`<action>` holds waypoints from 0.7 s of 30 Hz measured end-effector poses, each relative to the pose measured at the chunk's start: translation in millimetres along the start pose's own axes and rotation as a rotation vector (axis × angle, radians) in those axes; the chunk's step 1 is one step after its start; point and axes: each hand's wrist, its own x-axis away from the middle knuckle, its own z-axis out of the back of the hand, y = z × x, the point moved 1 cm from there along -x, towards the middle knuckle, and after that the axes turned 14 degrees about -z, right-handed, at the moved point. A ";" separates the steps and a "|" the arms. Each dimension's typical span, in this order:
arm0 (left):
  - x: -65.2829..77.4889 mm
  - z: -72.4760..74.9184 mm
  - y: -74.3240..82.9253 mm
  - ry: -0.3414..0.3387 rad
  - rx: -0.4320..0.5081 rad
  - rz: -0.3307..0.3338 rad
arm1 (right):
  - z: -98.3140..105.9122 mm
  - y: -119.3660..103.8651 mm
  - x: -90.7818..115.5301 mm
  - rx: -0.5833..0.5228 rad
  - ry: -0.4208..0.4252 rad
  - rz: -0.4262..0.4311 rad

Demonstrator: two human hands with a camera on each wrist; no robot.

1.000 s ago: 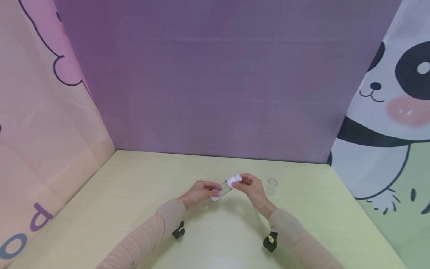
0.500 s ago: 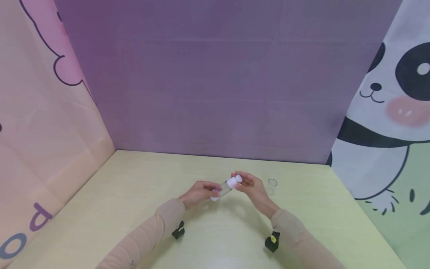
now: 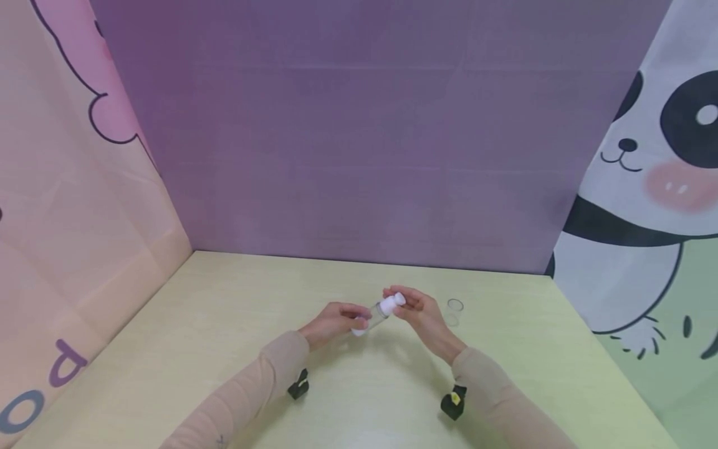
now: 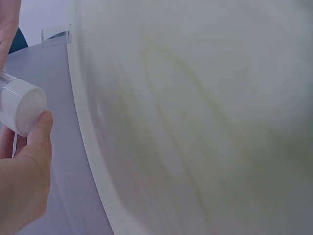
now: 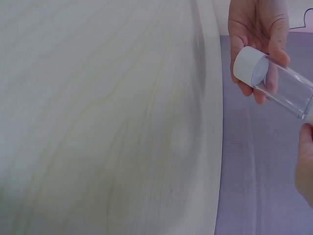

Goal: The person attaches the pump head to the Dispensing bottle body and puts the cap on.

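Observation:
A clear bottle (image 3: 374, 318) with a white base and a white top is held tilted above the table, its top end up and to the right. My left hand (image 3: 335, 321) grips the white base (image 5: 250, 66), fingers on one side and thumb on the other. At the upper end, my right hand (image 3: 422, 317) has its thumb and fingers around the white top (image 3: 391, 303). In the left wrist view, the left hand's fingertips (image 4: 45, 125) lie along the edge of the white base's round end.
A clear, cup-like cap (image 3: 453, 313) stands on the pale wooden table (image 3: 252, 293), just right of my right hand. A purple cloth (image 3: 359, 137) hangs behind the table's far edge. Printed cloths border the left and right sides.
My right hand's fingers have shifted and spread a little around the white top, and the wrist has moved slightly right. The left hand and the bottle have stayed nearly still.

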 end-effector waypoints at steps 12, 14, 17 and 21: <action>-1.0 -0.4 -0.2 -0.004 0.011 0.005 | 1.4 1.5 0.2 -0.008 0.011 -0.015; -1.2 0.0 -0.4 -0.005 0.008 0.002 | 1.2 1.5 -0.1 -0.011 0.016 -0.015; -2.0 0.6 -1.0 -0.007 0.007 -0.007 | 0.8 1.7 -1.0 -0.007 0.027 -0.011; -1.5 1.2 -1.4 -0.011 0.005 -0.015 | -0.2 1.7 -2.5 0.000 0.049 -0.018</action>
